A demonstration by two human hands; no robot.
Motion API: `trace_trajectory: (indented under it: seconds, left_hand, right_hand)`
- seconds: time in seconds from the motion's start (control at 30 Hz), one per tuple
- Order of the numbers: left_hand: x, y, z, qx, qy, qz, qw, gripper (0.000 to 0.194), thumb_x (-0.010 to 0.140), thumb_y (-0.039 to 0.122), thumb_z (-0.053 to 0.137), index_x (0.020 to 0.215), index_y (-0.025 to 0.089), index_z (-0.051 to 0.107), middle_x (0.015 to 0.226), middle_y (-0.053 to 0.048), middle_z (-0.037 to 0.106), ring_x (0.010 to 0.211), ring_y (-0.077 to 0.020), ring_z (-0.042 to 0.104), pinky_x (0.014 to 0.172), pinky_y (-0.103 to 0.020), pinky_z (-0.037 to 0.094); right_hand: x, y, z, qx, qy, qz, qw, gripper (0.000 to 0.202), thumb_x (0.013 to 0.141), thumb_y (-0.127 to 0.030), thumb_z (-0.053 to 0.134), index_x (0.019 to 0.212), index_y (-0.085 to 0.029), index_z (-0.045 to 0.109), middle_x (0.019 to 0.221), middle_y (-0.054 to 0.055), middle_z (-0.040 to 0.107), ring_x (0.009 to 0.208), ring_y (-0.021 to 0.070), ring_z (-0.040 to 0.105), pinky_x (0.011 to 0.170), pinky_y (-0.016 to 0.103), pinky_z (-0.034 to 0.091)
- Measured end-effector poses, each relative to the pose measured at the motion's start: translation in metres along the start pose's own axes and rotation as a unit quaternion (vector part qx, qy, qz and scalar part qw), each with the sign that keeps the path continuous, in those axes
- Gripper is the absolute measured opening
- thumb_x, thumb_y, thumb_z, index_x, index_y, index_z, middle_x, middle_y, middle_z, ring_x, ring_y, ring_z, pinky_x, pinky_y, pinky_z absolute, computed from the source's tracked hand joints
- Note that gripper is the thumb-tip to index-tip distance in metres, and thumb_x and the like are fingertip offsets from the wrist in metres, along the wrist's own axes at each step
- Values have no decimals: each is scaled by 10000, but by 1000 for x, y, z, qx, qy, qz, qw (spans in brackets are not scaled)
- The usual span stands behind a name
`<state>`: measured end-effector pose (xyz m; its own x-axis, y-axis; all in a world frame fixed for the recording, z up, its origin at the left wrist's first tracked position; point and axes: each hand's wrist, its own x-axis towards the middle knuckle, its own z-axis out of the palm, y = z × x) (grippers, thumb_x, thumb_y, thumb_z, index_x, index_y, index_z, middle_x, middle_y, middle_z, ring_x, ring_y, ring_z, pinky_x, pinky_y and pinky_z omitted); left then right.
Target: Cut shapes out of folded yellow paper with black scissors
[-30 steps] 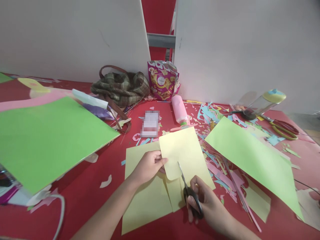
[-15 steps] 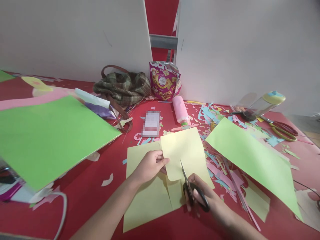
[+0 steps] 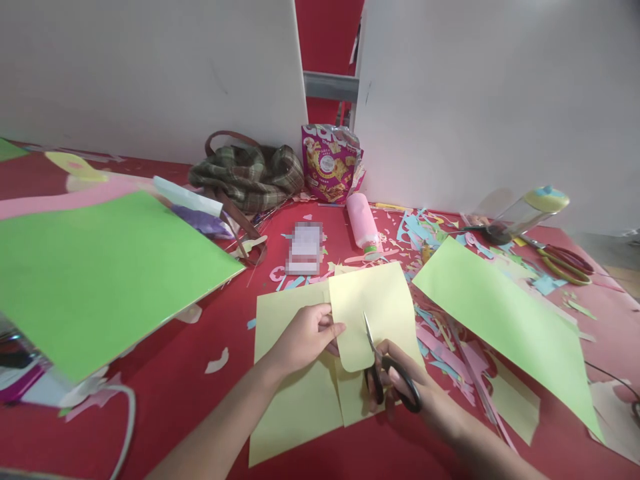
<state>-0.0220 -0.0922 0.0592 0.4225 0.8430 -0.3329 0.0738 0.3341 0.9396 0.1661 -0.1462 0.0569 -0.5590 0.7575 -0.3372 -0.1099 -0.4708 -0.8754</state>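
A pale yellow piece of paper (image 3: 383,300) with a rounded lower corner is pinched at its left edge by my left hand (image 3: 313,337), thumb on top. My right hand (image 3: 405,383) grips black-handled scissors (image 3: 381,373) through the finger loops. One scissor blade lies over the front of the yellow piece, pointing up and away; the other blade is hidden, seemingly behind the paper. Under both hands a larger yellow sheet (image 3: 285,413) lies on the red table (image 3: 200,420), with a slit or edge running through its lower part.
Green sheets (image 3: 110,267) lie at left, and another green sheet (image 3: 505,333) at right. Colourful paper scraps (image 3: 435,230) spread behind. Farther back are a pink bottle (image 3: 361,217), a snack bag (image 3: 330,163), a plaid bag (image 3: 250,175), a clear bottle (image 3: 523,217) and more scissors (image 3: 567,260).
The yellow piece has shifted slightly right and down and turned a little in my left hand. The scissors have moved only slightly. The view has shifted a bit.
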Motion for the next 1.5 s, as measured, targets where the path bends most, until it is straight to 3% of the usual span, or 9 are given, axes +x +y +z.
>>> trace_trajectory:
  seconds: [0.43, 1.03, 1.5]
  left_hand:
    - [3, -5, 0, -6, -22, -23, 999, 224, 742, 260, 511, 917, 125, 542, 756, -57, 663, 661, -199, 627, 629, -338, 513]
    - [5, -8, -1, -6, -31, -21, 999, 278, 779, 275, 468, 996, 115, 537, 800, -84, 663, 657, -193, 629, 620, -331, 516]
    - [4, -4, 0, -17, -22, -23, 999, 295, 752, 301, 506, 978, 117, 550, 798, -78, 665, 627, -176, 625, 575, -286, 507]
  right_hand:
    - [1, 8, 2, -29, 57, -11, 998, 236, 805, -401, 433, 752, -183, 360, 602, -20, 502, 529, 95, 486, 519, 232, 353]
    - [0, 14, 1, -35, 88, -20, 995, 281, 773, -397, 487, 685, -200, 308, 482, -71, 473, 426, 78, 489, 430, 200, 300]
    - [3, 19, 0, -8, 107, -14, 994, 315, 728, -398, 544, 703, -216, 289, 509, -104, 406, 392, 63, 452, 426, 200, 322]
